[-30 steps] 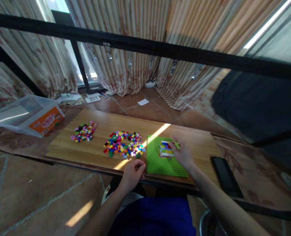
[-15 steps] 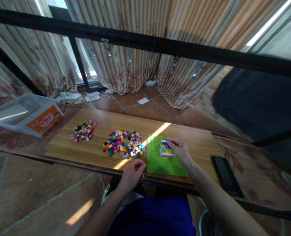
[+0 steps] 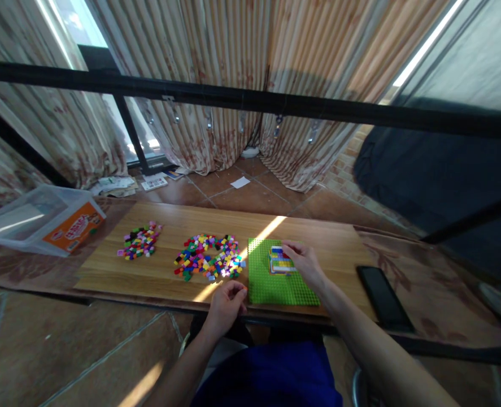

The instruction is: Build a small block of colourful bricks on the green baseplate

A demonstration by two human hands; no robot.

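From my remote post I record patterned curtains beyond the far edge of the table, and a bright window past its far left corner. Brown floor tiles with pale joints lie below the near edge. I note a sunlight strip slanting across the tabletop.
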